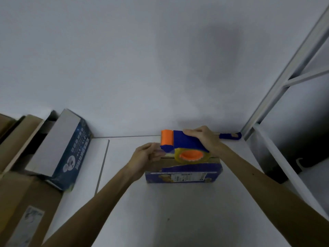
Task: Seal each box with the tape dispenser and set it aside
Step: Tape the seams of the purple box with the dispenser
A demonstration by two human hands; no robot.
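A small blue printed box (183,172) stands on the white table, its brown top mostly covered by my hands. My right hand (204,139) grips the blue handle of the tape dispenser (179,145), which has an orange roller at its left end and a roll of clear tape on an orange hub resting on the box top. My left hand (146,157) sits at the box's left end just below the roller, fingers curled around the loose tape end; the tape itself is hard to make out.
A larger dark blue box (71,154) with a white side leans at the left. Brown cardboard cartons (19,193) fill the lower left. A blue object (230,136) lies by the wall. A metal frame (284,72) rises on the right.
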